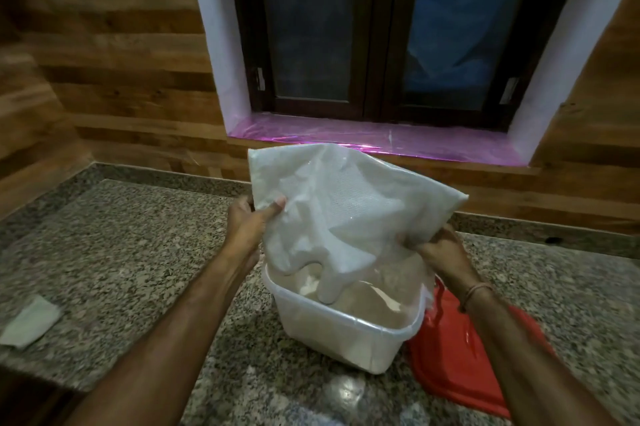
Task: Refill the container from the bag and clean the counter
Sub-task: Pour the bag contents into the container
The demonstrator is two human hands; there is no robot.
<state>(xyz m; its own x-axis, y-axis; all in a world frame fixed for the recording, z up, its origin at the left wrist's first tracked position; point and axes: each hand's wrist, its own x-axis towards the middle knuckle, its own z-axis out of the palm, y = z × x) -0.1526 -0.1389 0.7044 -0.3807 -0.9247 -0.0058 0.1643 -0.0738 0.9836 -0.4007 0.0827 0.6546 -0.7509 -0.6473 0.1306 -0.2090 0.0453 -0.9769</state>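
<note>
head | I see left hand [247, 221] and right hand [440, 251] pinching bag [346, 204] tipped over container [341, 325] | pour underway, container part-full | counter [138, 235] wipe pending

Left arm: bare, reaches forward from the lower left, forearm angled up and to the right.
Left hand [247, 221]: raised, fingers curled round the edge of what it grips, thumb [275, 207] pressed flat on the near face.
Right arm: bare, reaches forward from the lower right, forearm angled up and to the left.
Right wrist: a thin band [476, 292] circles it.
Right hand [441, 251]: lower than the left, back towards the camera, fingers pinched closed; fingertips hidden.
</note>
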